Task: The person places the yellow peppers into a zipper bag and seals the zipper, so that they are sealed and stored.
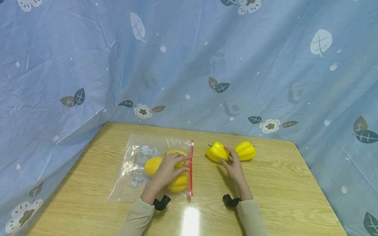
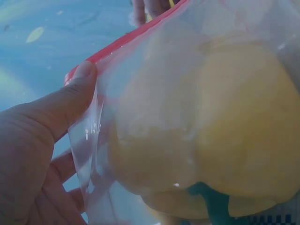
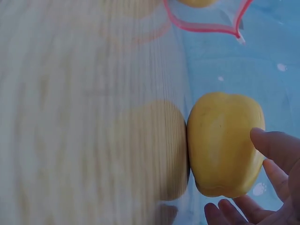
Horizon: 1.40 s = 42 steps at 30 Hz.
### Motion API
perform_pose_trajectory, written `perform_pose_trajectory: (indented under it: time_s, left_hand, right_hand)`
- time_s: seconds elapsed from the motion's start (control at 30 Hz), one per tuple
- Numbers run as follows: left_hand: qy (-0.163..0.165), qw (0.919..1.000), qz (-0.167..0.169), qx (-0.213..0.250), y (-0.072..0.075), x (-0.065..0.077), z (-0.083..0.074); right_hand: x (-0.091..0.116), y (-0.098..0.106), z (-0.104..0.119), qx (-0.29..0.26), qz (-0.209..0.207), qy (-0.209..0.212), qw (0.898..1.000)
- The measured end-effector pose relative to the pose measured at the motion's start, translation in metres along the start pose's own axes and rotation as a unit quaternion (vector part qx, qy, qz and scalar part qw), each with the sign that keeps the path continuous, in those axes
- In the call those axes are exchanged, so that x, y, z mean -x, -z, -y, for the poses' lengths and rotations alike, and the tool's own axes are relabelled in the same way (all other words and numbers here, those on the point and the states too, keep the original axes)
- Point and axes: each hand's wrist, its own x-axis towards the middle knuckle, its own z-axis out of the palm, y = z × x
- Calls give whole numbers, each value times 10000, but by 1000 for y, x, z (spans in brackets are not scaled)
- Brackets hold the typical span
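A clear zip bag (image 1: 124, 178) with a red zip edge lies on the table, its opening facing right. Yellow bell peppers (image 1: 178, 183) sit inside, seen through the plastic. My left hand (image 1: 166, 169) is over the bag; in the left wrist view its thumb presses the red rim (image 2: 136, 37), with fingers behind the plastic, pinching the bag's mouth. To the right, another yellow bell pepper (image 1: 216, 152) rests on the table. My right hand (image 1: 235, 168) reaches its right side, the thumb (image 3: 267, 140) overlapping the pepper and the other fingers spread around its end.
One more yellow bell pepper (image 1: 245, 151) lies just right of my right hand. Blue patterned cloth (image 1: 191, 62) hangs behind and beside the wooden table (image 1: 283, 190). Black wrist mounts (image 1: 231, 201) sit at both wrists.
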Motion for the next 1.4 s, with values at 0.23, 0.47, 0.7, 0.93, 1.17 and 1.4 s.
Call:
perform_pose_trajectory:
  time_s: [0.23, 0.47, 0.7, 0.93, 1.17, 1.4]
  left_hand:
    - [-75, 9997, 182, 147, 2, 0, -1]
    - [-62, 9994, 242, 235, 2, 0, -2]
    - [-81, 9997, 233, 94, 3, 0, -1]
    - [-109, 9999, 61, 61, 3, 0, -1]
    - [-70, 10000, 50, -14, 5, 0, -1]
    - [1, 10000, 66, 46, 6, 0, -2]
  right_hand:
    - [-10, -4, -19, -10, -9, 7, 10000]
    - [-16, -10, -39, -19, -116, -258, 9996]
    - [-13, -10, -21, -63, -210, -610, 9979]
    - [-13, -8, -17, 98, -32, -624, 9980]
    - [-9, 2, -10, -26, 330, -441, 9985]
    - [-7, 9, -19, -101, 849, -134, 9962]
